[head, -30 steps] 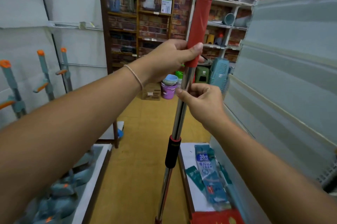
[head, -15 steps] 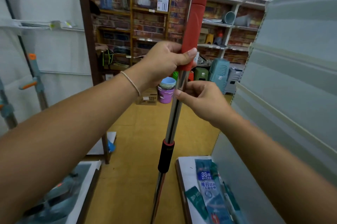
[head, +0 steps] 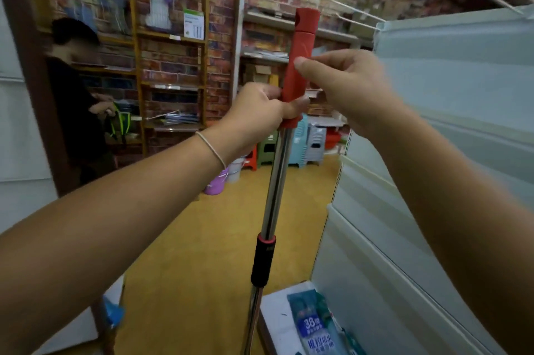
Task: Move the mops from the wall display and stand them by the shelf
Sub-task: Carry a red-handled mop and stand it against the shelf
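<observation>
A mop (head: 276, 181) stands nearly upright in front of me, with a shiny metal pole, a black collar low down and a red grip at the top. My left hand (head: 260, 114) is closed around the bottom of the red grip. My right hand (head: 344, 85) is higher, with thumb and fingers pinching the red grip from the right side. The mop head is out of view below the frame.
A white panelled display wall (head: 448, 152) runs along my right, with packaged goods (head: 315, 325) on its base shelf. A person in black (head: 78, 106) stands at the left by wooden shelves (head: 170, 65). Stools and buckets (head: 219, 181) sit on the yellow floor ahead.
My right hand left the metal pole below my left hand and rose to the red grip above it. My view swung right, and the teal mops on the left wall dropped out of sight.
</observation>
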{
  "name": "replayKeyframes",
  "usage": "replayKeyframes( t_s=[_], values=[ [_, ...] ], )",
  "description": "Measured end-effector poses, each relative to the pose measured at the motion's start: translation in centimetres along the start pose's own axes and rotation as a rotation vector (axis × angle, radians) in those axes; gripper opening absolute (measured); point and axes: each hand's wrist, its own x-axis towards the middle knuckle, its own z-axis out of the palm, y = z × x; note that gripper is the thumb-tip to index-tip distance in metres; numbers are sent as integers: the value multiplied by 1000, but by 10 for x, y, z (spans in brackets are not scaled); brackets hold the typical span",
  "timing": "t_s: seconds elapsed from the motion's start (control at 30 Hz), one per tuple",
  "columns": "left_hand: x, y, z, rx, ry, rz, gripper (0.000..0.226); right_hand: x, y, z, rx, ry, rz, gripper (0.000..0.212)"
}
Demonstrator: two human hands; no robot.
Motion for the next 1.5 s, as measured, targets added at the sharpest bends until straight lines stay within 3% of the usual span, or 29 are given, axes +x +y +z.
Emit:
replayKeyframes(
  t_s=[0.2, 0.57, 0.97, 1.13, 1.5],
  values=[
    [62, -32, 0, 27, -32, 50, 18, 58, 18, 20, -186, 161, 49, 35],
    [186, -101, 22, -48, -85, 150, 23, 170, 117, 24, -213, 254, 75, 18],
    [297, -170, 49, -111, -280, -8, 12, 275, 185, 10, -315, 272, 118, 24],
    [347, -193, 61, -263, -316, -10, 14, 312, 210, 12, -328, 298, 126, 21],
    [469, -225, 73, -341, -478, -4, 17, 410, 255, 30, -401, 485, 217, 16]
  ],
)
